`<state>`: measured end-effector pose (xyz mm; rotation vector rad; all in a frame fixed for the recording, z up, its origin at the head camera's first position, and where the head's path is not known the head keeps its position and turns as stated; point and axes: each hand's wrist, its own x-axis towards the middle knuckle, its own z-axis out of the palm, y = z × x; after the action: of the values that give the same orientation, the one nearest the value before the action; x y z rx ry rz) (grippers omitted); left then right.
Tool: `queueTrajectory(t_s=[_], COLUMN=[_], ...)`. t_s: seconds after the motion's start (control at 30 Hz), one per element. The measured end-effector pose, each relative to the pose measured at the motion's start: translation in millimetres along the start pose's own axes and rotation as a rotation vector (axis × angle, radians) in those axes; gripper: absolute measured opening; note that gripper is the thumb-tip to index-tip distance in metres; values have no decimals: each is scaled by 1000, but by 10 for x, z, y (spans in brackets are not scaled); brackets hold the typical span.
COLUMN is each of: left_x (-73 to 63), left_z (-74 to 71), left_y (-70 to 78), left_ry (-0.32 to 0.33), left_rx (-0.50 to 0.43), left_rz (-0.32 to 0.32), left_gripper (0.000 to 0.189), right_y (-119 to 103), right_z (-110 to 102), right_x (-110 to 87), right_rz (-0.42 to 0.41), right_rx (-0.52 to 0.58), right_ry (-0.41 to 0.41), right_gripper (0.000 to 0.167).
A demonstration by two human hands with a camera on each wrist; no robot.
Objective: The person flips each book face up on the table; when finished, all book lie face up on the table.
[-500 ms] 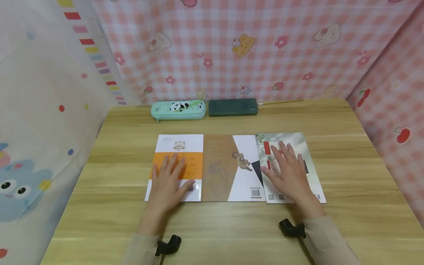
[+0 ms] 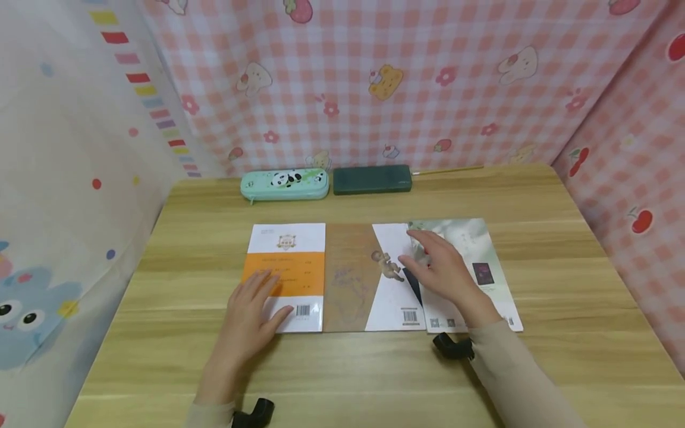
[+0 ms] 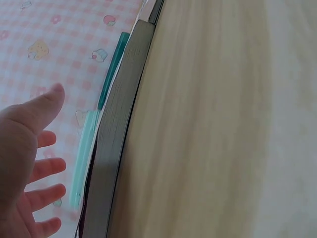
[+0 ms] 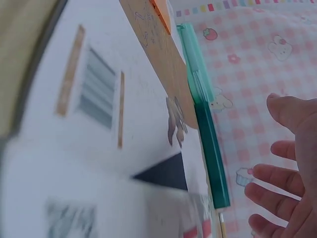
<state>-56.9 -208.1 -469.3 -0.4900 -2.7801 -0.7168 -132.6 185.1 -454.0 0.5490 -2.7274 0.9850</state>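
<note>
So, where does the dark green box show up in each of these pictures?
Head view: the dark green box lies slightly right of centre, a little above mid-height.
Left wrist view: the dark green box is a slanting strip in the upper left.
Right wrist view: the dark green box is right of centre, mostly in the lower half.
Shared landmark: the mint-green case, left of it, below it and above it, respectively.

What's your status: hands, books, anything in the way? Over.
Left hand empty, partly over orange-banded book. Right hand empty, over pale green book. Brown-and-white book between those. Pencil case, dark green box behind, out of the way.
</note>
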Motion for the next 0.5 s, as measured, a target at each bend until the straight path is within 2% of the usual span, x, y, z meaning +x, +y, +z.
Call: queueTrajectory(t_s=[0.23,0.5], left_x=[-71,-169], left_z=[-24,-25], left_y=[-38,-63], left_ry=[-6,-41], left_rx=[-14,-5], left_rz=[-14,-68], left_gripper=[72,80], right_y=[-23,-131], right_z=[151,331], right_x=[209,424], right_rz=[-33,-11], right_rx=[36,70], right_ry=[-20,-130], right_gripper=[55,58])
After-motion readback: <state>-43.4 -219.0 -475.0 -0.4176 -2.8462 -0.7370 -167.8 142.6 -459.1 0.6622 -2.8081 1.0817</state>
